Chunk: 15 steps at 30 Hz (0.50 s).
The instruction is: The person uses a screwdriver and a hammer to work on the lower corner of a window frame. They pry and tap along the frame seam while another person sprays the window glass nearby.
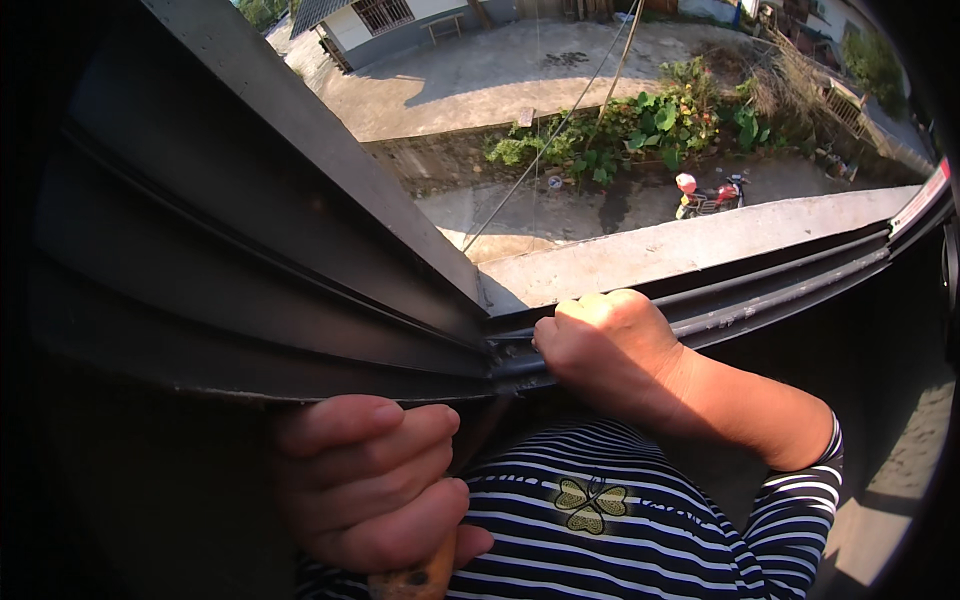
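While leaning out over the dark window frame (pixel 300 250), the person is working right at its lower corner, where the side rail and the bottom track (pixel 760 290) are meeting. The right hand (pixel 605 345) is sitting on that corner, knuckles up, fingers curling down over the track and clenching against it; whether anything small is pinched underneath, I cannot tell, since the fingertips are hiding behind the rail. Just below the frame's near edge, the left hand (pixel 375 480) is bunching into a tight fist around a wooden handle (pixel 415 578), orange-brown, only its end poking out beneath the thumb, and the rest of the tool is running out of sight. Between the two hands, under the frame, a navy-and-white striped top (pixel 640 520) with a small yellow-green butterfly patch (pixel 588 503) is filling the gap. Beyond the frame, a pale concrete ledge (pixel 680 250) is catching the sun, and far below it a lane is showing, with a red scooter (pixel 712 195) parked beside leafy green plants (pixel 640 125). A thin cable (pixel 545 140) is slanting down across that view towards the frame's corner.
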Tool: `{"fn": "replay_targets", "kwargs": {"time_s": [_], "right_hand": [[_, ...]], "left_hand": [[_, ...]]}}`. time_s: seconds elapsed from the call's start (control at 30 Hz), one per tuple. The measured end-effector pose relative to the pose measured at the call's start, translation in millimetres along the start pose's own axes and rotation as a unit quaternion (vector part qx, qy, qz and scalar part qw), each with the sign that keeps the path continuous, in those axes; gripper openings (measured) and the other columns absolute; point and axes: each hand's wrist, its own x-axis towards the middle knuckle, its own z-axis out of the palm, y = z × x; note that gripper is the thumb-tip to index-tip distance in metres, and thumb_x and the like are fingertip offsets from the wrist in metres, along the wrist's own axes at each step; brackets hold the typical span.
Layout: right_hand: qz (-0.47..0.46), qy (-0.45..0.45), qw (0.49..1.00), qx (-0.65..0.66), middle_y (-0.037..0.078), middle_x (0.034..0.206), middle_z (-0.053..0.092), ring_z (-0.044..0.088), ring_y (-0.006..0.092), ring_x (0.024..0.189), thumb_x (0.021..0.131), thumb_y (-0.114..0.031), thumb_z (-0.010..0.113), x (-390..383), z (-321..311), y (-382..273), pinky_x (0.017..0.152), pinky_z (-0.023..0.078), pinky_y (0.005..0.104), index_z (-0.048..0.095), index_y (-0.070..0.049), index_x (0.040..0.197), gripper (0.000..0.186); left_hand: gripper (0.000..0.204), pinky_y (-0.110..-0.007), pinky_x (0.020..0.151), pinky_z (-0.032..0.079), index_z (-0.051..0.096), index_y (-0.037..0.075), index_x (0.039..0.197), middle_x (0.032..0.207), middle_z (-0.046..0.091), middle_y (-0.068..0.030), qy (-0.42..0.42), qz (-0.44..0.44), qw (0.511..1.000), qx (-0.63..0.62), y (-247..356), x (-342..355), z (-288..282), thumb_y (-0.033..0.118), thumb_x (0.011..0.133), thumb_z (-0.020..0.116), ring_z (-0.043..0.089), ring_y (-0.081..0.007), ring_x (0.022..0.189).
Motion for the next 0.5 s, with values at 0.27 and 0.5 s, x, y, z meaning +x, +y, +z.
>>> {"fn": "replay_targets", "kwargs": {"time_s": [0.27,0.5], "right_hand": [[0.024,-0.156,0.985,0.066,0.016,0.068,0.063,0.066,0.0318,0.063,0.072,-0.009,0.060,-8,-34,2,0.054,0.052,0.0391,0.059,-0.002,0.072,0.007],[0.038,-0.059,0.991,0.118,0.015,0.067,0.063,0.065,0.0309,0.065,0.072,-0.015,0.059,-3,-11,-2,0.056,0.051,0.0378,0.064,-0.006,0.065,0.012]], "left_hand": [[0.039,-0.034,0.097,0.040,0.050,0.016,0.088,0.053,0.054,0.0050,-0.026,-0.050,0.995,0.087,12,-3,-3,0.055,0.093,0.054,0.063,-0.0106,0.062],[0.038,-0.034,0.097,0.039,0.049,0.018,0.090,0.053,0.053,0.0064,-0.055,-0.056,0.992,0.100,15,0,-7,0.055,0.094,0.052,0.063,-0.0090,0.064]]}}
